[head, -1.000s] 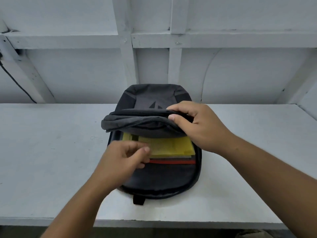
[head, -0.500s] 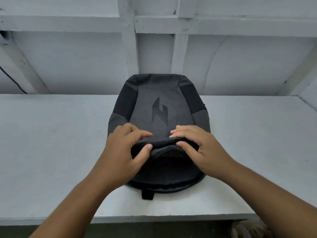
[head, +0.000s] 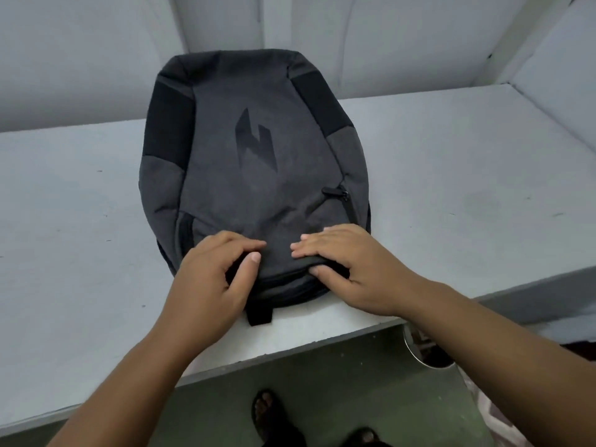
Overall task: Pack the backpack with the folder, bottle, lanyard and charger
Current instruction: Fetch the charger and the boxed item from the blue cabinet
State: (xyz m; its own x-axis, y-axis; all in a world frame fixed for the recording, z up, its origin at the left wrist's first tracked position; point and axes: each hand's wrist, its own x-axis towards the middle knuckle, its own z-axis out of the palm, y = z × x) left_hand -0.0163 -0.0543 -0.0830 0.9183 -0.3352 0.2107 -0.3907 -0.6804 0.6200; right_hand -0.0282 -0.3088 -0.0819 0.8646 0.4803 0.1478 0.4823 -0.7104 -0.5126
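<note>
Since a second ago, the flap has come down and the backpack (head: 258, 162) is lying flat and closed on the white table (head: 74, 240). Both hands are resting on its near edge: the left hand (head: 209, 285) is pinching the fabric, and the right hand (head: 348, 272) is gripping the top seam.
</note>
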